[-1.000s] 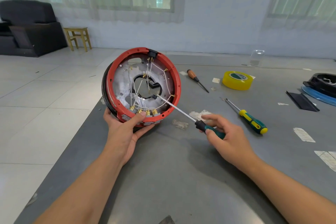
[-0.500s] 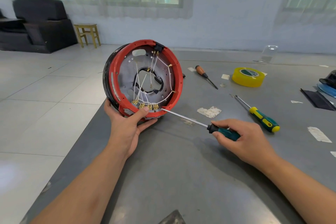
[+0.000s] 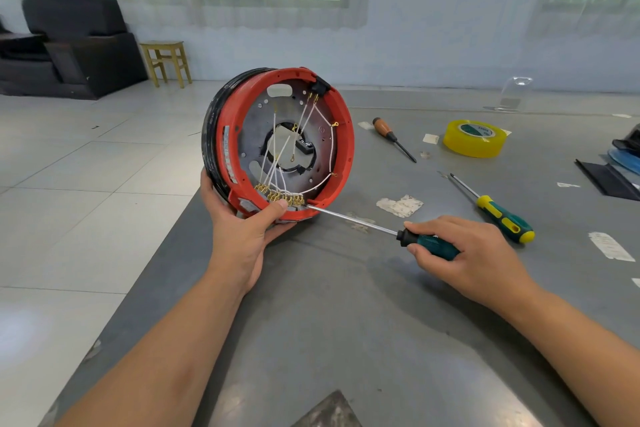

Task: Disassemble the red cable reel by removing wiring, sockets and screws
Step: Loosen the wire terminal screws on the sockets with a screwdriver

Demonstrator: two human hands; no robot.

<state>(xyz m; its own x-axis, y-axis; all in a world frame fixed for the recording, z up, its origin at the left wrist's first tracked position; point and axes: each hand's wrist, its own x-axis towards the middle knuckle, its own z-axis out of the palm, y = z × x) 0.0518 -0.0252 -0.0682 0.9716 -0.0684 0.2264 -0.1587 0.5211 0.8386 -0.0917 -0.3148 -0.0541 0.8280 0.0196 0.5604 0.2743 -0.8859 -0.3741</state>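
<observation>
With my left hand [image 3: 242, 236] gripping the red cable reel [image 3: 277, 142] upright at the table's [image 3: 346, 322] edge, my right hand [image 3: 474, 253] clasped the screwdriver [image 3: 381, 229], tip at the six-o'clock brass terminals [image 3: 280, 196], apparently mid-unscrewing; next I needed to seat the tip squarely.

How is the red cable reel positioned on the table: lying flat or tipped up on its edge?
Tipped up on its edge. The red cable reel stands on its rim, open wired face sideways, steadied by the left hand.
</observation>
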